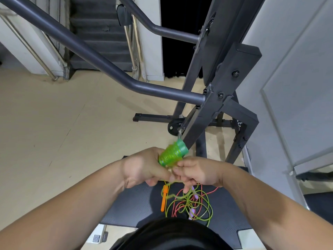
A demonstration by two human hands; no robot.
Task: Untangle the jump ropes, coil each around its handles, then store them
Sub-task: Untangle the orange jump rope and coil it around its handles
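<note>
My left hand (144, 166) grips the green handles (173, 154), which stick up and right with green rope wound tightly around them. My right hand (196, 171) pinches the green rope just below the coil, fingers closed on the strand. From there the loose green rope (203, 206) hangs down to a tangle on the black bench pad (137, 202). A red rope (175, 204) lies mixed into that tangle. An orange handle (164, 199) lies at its left side, and a pale purple handle (193, 195) is partly hidden under the loops.
A dark grey steel rack frame (212, 98) rises right behind my hands, with a slanted bar (100, 62) crossing the view. A weight plate (173, 127) rests at its base. Beige floor spreads to the left; a white wall is on the right; stairs are at the back.
</note>
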